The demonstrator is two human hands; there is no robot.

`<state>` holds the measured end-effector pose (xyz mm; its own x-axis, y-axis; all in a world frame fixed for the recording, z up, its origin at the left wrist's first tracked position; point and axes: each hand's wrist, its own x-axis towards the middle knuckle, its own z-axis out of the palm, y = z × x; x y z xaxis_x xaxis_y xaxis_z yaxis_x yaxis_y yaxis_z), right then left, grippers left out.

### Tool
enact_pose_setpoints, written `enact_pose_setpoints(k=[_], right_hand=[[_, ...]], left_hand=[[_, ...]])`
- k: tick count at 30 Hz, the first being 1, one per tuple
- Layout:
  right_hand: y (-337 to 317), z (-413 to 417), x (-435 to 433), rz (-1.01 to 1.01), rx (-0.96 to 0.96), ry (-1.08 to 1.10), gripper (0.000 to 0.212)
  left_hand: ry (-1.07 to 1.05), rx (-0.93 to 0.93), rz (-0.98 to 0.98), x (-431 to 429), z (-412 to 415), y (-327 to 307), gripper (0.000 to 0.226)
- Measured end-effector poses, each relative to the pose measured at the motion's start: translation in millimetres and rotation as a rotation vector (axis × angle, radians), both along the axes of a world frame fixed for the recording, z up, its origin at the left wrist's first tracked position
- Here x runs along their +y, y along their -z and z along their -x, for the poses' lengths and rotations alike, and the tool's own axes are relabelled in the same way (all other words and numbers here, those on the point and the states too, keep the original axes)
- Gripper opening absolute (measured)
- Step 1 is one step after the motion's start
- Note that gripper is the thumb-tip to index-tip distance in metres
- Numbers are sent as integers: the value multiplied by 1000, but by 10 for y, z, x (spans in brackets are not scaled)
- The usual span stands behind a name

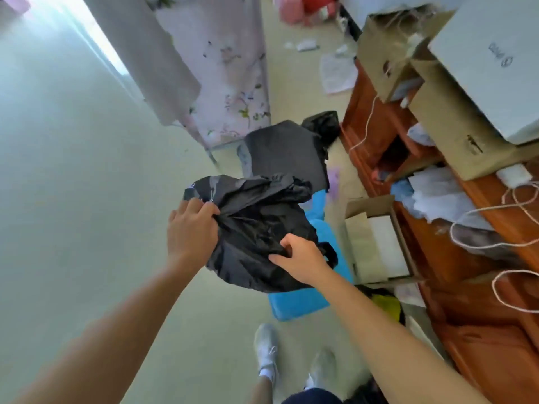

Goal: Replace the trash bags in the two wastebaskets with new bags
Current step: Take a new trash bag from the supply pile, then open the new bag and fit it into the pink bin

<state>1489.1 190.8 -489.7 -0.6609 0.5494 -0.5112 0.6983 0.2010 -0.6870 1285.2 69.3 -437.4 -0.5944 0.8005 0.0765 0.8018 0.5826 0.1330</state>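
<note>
one blue wastebasket [300, 301] stands on the floor. beyond it, one black-covered wastebasket [283, 153]. above it, one crumpled black trash bag [256, 225], held by two hands: left hand [192, 225] clutching its edge, right hand [303, 260] pinching a fold.

**Floor: condition and contents**

Pale floor [73, 199], littered toward the far end. Standing on it: a blue bin [300, 301], a black-covered bin [283, 153] just behind it, and an open cardboard box [376, 243] beside the wooden unit [466, 287]. A crumpled black bag [322, 126] lies beyond the bins. Loose papers [337, 72] are scattered further off, and a purple scrap [333, 182] lies near the bins.
</note>
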Motion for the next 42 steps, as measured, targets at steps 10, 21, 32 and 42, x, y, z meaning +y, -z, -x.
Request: enact_pose_setpoints(k=[10, 21, 32, 42], right_hand=[[-1385, 2365, -990, 195, 236, -138, 26], [-2004, 5020, -2463, 551, 428, -95, 31], [-1748, 6946, -2060, -208, 416, -445, 33], [-1761, 9715, -1270, -772, 292, -461, 29]], left_hand=[[-276, -128, -294, -1774, 1599, -1422, 48], [-374, -430, -133, -3335, 3461, -1699, 67], [-528, -426, -317, -2925, 5591, -1620, 36], [-744, -426, -401, -2629, 8117, -2192, 41]])
